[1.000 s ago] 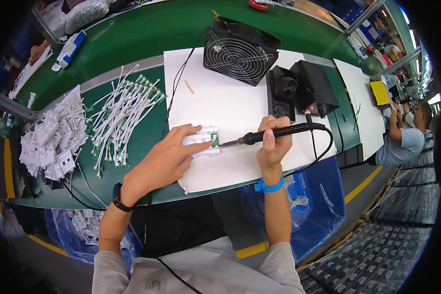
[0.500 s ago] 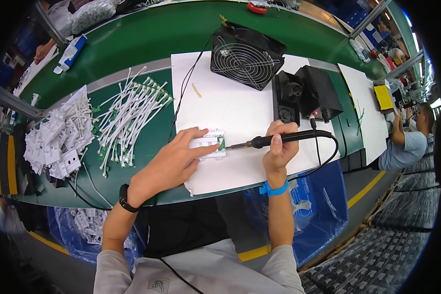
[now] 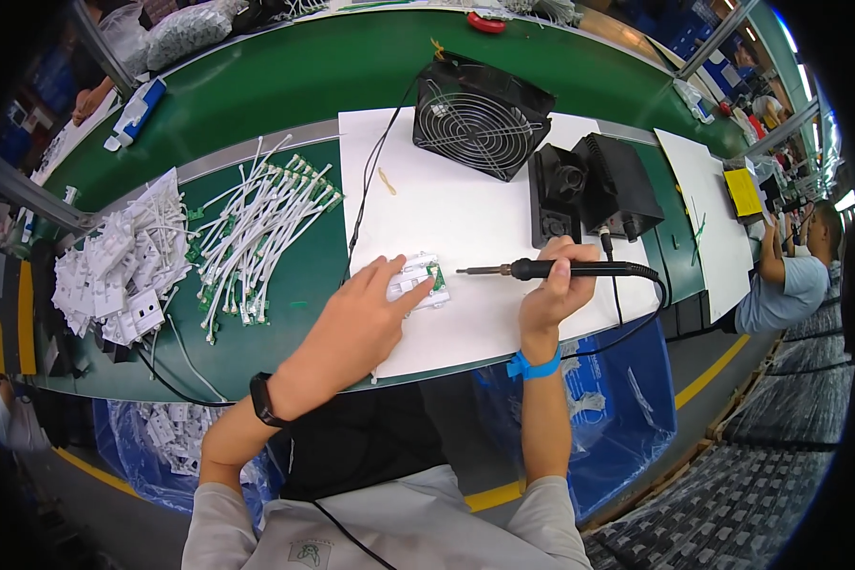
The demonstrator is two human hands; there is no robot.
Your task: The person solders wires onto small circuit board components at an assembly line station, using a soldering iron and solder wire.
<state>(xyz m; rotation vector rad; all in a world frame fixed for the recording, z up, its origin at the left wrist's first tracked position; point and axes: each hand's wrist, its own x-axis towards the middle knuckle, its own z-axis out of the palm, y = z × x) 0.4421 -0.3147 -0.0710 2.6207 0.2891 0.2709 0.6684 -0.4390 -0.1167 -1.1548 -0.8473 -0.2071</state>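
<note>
My left hand steadies a small white plastic housing on the white sheet, fingers spread over it and one fingertip at a small green circuit board at its right end. Part of the housing is hidden beneath that hand. In my right hand is a black soldering iron, gripped like a pen with closed fingers. Its metal tip points left, a short gap away from the board. A black cable loops from the iron's back end toward the black power unit.
A black fan and a soldering stand occupy the back of the white sheet. To the left lie white wires with green boards and a heap of white housings. Another person sits at far right.
The soldering iron's tip has drawn back to the right, off the board. My left hand and the housing have shifted slightly right.
</note>
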